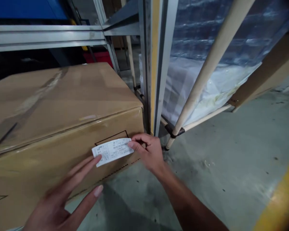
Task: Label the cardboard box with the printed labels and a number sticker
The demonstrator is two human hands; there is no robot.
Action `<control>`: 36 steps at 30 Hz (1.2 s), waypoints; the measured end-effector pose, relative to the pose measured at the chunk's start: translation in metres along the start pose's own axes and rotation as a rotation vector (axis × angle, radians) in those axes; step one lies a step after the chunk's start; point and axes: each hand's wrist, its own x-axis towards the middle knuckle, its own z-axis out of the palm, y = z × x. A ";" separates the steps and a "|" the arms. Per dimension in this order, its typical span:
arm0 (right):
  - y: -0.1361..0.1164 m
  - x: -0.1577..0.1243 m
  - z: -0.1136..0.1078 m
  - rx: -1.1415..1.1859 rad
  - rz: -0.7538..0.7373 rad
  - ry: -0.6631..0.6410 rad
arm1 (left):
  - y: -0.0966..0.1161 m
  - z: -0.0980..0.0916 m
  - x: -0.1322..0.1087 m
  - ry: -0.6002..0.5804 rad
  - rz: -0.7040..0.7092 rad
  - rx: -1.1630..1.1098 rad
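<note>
Grey concrete-like floor (pixel 207 176), scattered dark specks, right of the big cardboard carton (pixel 96 86) we're working at. Near to far from here.

Our left hand (pixel 55 205): in front of the carton's near side, spread, thumb well apart from the fingers, no grip on anything. One fingertip rests on the left end of the white printed label (pixel 113 152). Our right hand (pixel 150 152): at the carton's near right corner, thumb and index finger pinched on the label's right end.

Label sits against the carton's near side, toward the right corner, overlapping a black printed outline. Digits visible on it, partly under our right thumb; we can't tell if it's stuck down.

Tape strip (pixel 42 91) runs across the carton's top. Yellow object (pixel 281 199) well right of the carton, too blurred to identify.

Aluminium post (pixel 165 64) with yellow strip (pixel 155 64): just beside the carton's right edge. Past it, beige pipe frame (pixel 213 61), black joints, around a film-wrapped blue stack (pixel 197 35) over white plastic sheeting (pixel 204 89).

Behind the carton: aluminium rail (pixel 45 37), red bin-like object (pixel 98 57), blue panel (pixel 26 9).
</note>
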 end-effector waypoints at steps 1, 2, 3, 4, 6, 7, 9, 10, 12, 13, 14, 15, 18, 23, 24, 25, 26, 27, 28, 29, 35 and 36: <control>0.002 0.003 0.000 -0.021 -0.057 0.021 | 0.004 0.003 0.003 0.029 0.054 0.083; 0.002 0.005 0.001 -0.043 -0.103 0.046 | 0.008 0.006 0.006 0.044 0.096 0.166; 0.001 0.007 0.002 -0.068 -0.143 0.067 | 0.011 0.007 0.008 0.068 0.136 0.234; 0.000 0.008 0.003 -0.101 -0.179 0.085 | 0.015 0.009 0.010 0.097 0.175 0.285; -0.004 0.010 0.006 -0.177 -0.241 0.115 | 0.020 0.011 0.010 0.146 0.257 0.379; -0.005 0.011 0.007 -0.211 -0.268 0.126 | 0.022 0.013 0.010 0.165 0.298 0.423; -0.005 0.010 0.008 -0.248 -0.317 0.132 | 0.025 0.017 0.007 0.189 0.333 0.484; -0.004 0.010 0.008 -0.250 -0.340 0.129 | 0.026 0.020 0.006 0.194 0.317 0.491; -0.001 0.009 0.008 -0.245 -0.373 0.116 | 0.027 0.026 0.003 0.209 0.263 0.470; 0.000 0.008 0.008 -0.242 -0.382 0.114 | 0.027 0.029 0.002 0.213 0.238 0.450; 0.001 0.008 0.008 -0.241 -0.389 0.115 | 0.028 0.031 0.001 0.222 0.219 0.433; 0.002 0.007 0.008 -0.242 -0.393 0.116 | 0.028 0.033 0.001 0.227 0.212 0.419; 0.001 0.006 0.008 -0.237 -0.386 0.114 | 0.031 0.037 0.000 0.238 0.210 0.400; 0.002 0.004 0.009 -0.207 -0.358 0.142 | 0.036 0.041 0.004 0.208 0.206 0.397; 0.003 0.004 0.010 -0.208 -0.353 0.150 | 0.036 0.042 0.004 0.211 0.199 0.392; 0.003 0.004 0.010 -0.207 -0.351 0.153 | 0.036 0.042 0.005 0.221 0.191 0.387; 0.003 0.004 0.011 -0.207 -0.350 0.155 | 0.037 0.043 0.006 0.228 0.184 0.383; 0.003 0.005 0.011 -0.209 -0.347 0.156 | 0.037 0.043 0.007 0.234 0.182 0.382; 0.003 0.005 0.011 -0.210 -0.344 0.158 | 0.037 0.043 0.007 0.240 0.182 0.386; 0.003 0.005 0.012 -0.211 -0.342 0.161 | 0.038 0.044 0.008 0.244 0.181 0.395; 0.002 0.006 0.014 -0.209 -0.321 0.195 | 0.040 0.046 0.009 0.261 0.163 0.430; 0.002 0.006 0.014 -0.209 -0.316 0.197 | 0.040 0.046 0.009 0.262 0.161 0.435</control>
